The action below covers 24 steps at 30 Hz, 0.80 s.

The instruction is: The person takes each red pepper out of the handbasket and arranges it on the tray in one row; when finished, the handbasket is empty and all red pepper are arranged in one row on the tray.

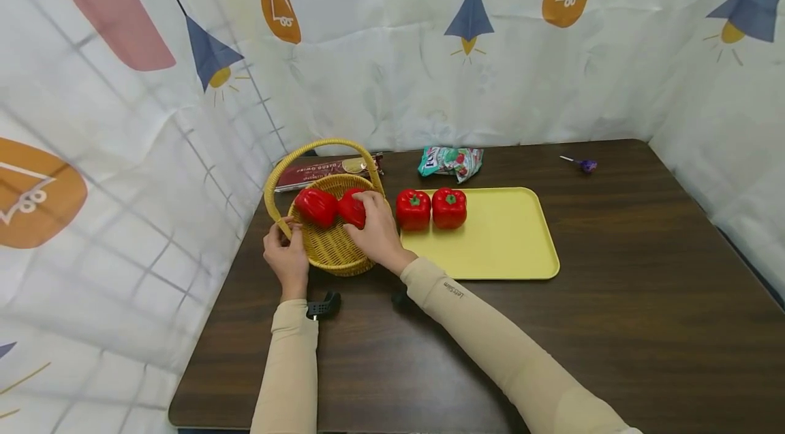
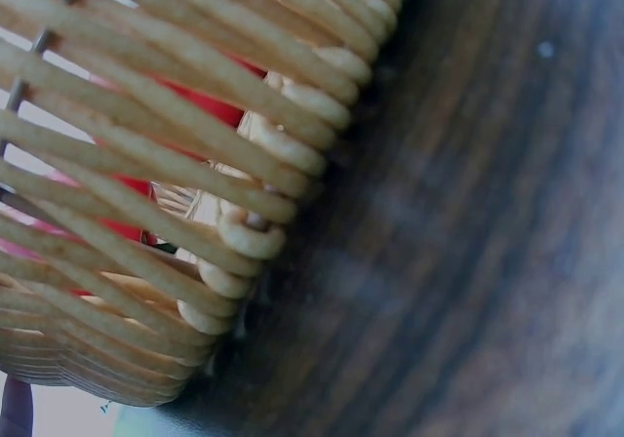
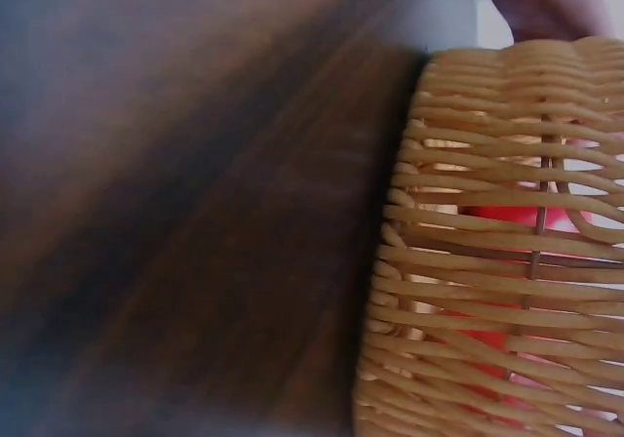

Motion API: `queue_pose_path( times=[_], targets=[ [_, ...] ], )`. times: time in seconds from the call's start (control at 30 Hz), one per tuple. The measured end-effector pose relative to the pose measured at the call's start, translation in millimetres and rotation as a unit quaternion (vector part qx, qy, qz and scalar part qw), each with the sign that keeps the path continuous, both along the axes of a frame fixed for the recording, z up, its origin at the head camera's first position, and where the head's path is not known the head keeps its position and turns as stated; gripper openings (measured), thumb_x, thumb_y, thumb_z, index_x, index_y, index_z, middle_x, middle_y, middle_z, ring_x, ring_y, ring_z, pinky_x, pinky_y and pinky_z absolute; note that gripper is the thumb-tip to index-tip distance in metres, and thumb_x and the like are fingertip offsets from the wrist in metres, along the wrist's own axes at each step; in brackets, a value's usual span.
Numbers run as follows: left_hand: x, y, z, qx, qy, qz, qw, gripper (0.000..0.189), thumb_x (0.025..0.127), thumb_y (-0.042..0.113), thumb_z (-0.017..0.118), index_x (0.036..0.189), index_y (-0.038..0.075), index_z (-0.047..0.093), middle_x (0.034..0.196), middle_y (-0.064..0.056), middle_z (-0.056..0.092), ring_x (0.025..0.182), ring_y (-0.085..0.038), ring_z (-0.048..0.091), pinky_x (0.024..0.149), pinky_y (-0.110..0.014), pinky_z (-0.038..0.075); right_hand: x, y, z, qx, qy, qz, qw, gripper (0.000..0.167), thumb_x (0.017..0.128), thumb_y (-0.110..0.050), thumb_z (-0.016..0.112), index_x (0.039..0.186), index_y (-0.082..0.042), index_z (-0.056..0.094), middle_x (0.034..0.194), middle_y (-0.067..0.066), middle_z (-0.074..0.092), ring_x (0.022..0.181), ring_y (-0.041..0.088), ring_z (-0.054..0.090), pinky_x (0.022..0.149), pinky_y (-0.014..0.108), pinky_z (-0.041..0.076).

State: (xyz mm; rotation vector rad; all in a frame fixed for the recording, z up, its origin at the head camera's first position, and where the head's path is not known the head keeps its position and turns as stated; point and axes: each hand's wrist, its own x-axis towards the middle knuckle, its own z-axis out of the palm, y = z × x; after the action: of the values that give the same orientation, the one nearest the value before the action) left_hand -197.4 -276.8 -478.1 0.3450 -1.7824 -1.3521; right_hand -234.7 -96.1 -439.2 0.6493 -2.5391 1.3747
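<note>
A yellow woven basket (image 1: 334,253) with a tall arched handle stands on the left part of the table. Inside it lie two red bell peppers, one on the left (image 1: 316,207) and one on the right (image 1: 351,208). My right hand (image 1: 379,235) reaches over the basket's right rim, its thumb and fingers around the right pepper. At the left side, my left hand (image 1: 288,260) grips the basket by its rim near the handle's foot. Both wrist views show the basket's wicker wall (image 2: 146,183) close up, red showing through the gaps.
A yellow tray (image 1: 503,236) sits right of the basket, with two more red bell peppers (image 1: 413,210) upright on its left end. Behind are a dark red snack box (image 1: 306,174), a teal candy bag (image 1: 451,162) and a purple lollipop (image 1: 587,165). Patterned curtain borders the table.
</note>
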Motion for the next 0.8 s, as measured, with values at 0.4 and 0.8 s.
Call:
queue_pose_path(
  times=[0.4,0.8],
  targets=[
    [-2.1,-4.3,-6.9,0.0,0.002,0.012,0.9999,0.016,0.089,0.006,0.066,0.102,-0.001,0.07,0.091,-0.009,0.06,0.081,-0.007,0.055,0.068,-0.014,0.045,-22.6,-15,5.1,0.073,-0.097,-0.001,0.9926,0.087,0.08,-0.026,0.08,0.152,-0.013,0.031,0.151,0.013,0.036,0.133,0.032,0.041,0.104,0.045,0.041],
    [-1.3,-2.1,-3.2,0.003,0.001,0.011,0.9999,0.017,0.088,0.001,0.066,0.103,-0.006,0.069,0.095,-0.027,0.059,0.078,-0.006,0.053,0.066,-0.016,0.043,-24.8,-24,-1.0,0.134,-0.097,-0.039,0.9855,0.085,0.075,-0.029,0.084,0.146,-0.018,0.039,0.139,0.012,0.038,0.119,0.028,0.048,0.089,0.044,0.051]
  ],
)
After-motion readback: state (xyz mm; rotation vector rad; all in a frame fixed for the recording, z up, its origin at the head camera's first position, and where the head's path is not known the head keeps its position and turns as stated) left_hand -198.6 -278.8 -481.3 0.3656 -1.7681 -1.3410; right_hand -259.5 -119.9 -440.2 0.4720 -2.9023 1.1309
